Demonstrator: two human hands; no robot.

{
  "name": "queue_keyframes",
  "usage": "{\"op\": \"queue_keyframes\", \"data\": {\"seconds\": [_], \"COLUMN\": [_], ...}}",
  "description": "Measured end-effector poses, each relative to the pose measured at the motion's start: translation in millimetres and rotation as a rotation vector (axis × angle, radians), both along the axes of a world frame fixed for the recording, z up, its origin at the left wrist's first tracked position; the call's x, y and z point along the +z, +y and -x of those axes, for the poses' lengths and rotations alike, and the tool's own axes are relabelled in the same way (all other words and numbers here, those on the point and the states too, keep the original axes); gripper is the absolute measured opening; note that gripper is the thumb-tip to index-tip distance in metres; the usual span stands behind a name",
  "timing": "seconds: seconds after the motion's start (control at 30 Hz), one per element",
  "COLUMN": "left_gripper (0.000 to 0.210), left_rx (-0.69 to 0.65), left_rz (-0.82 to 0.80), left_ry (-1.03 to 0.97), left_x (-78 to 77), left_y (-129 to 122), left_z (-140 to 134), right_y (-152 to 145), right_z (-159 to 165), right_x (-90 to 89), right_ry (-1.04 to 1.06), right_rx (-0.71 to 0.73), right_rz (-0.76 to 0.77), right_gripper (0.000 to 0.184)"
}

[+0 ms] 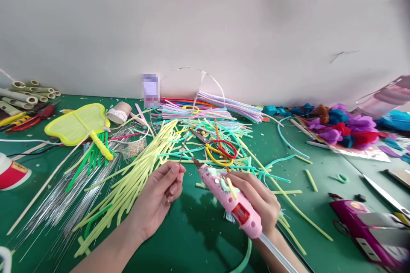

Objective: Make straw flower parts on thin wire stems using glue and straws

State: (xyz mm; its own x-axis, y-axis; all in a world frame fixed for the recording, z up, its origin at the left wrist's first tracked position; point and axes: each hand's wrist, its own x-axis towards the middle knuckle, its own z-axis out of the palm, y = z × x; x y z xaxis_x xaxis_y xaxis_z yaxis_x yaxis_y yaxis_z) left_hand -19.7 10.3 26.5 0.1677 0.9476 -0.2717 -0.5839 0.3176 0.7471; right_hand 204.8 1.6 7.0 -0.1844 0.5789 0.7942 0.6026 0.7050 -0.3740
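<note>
Here, Our Glue Gun [230, 204] Meets a Thin Dark Strand [183, 150]

At the near middle of the green tabletop [198, 226], both our hands are busy. Our left hand [163, 192] pinches the dark strand between thumb and fingertips, the other fingers curled in, and the strand rises from the pinch, leaning slightly right. Our right hand [258, 196] grips the pink glue gun, whose body hides much of the hold. We point its nozzle up and to the left, just beside the left fingertips; we cannot tell whether it touches the strand. Pale green and yellow scraps cling to the gun, and a clear glue stick [277, 252] sticks out of its rear.

Beyond our hands lie scissors [221, 152] with red and yellow handle loops, among teal and yellow fuzzy stems. A loose heap of yellow stems [137, 179] spreads beside our left hand, next to silvery wires [73, 196]. Farther left we see a yellow butterfly-shaped piece [77, 124] with a wrapped handle. Pastel stems [235, 104] lie near the white partition [205, 30]. Well to our right are colourful petals [346, 130] and, nearer us, a magenta box [361, 226].
</note>
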Motion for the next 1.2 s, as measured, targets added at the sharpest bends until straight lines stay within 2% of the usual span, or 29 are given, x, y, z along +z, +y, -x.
{"op": "queue_keyframes", "data": {"seconds": [0.5,1.2], "left_gripper": [0.021,0.026], "left_rx": [-0.039,-0.039], "left_rz": [-0.053,-0.040], "left_ry": [0.053,0.085], "left_x": [-4.4,-5.3], "left_y": [-3.1,-4.7], "left_z": [-6.4,-7.2], "right_y": [0.2,0.9], "right_z": [0.6,1.4], "right_x": [1.6,3.2], "right_ry": [-0.001,0.035], "right_rx": [-0.004,-0.017], "right_rz": [0.009,0.003], "right_gripper": [0.020,0.019]}}
